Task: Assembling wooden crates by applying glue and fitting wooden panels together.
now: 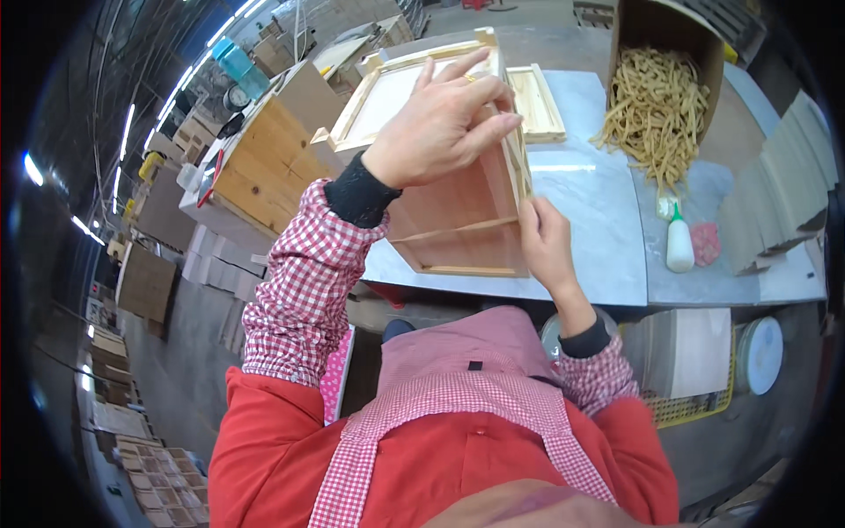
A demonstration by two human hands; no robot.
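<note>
A light wooden box [462,207] with raised corner posts stands on the white-topped table in front of me. A tan rubber band [458,231] crosses its near face low down and runs to the right edge. At that edge my right hand [546,238] is closed, its fingers pinching the band. My left hand [449,114] lies over the top near the right corner, fingers apart and partly bent. Its thumb points right, above the box's side. What the left fingertips touch on the far side is hidden.
On the white table [585,211], a small wooden frame [537,106] lies behind the box. At the right are a tipped carton [722,35] spilling tan rubber bands [656,106], a white glue bottle [679,245], a pink lump [705,243] and stacked grey boards [779,189]. A wooden cabinet [264,172] stands left.
</note>
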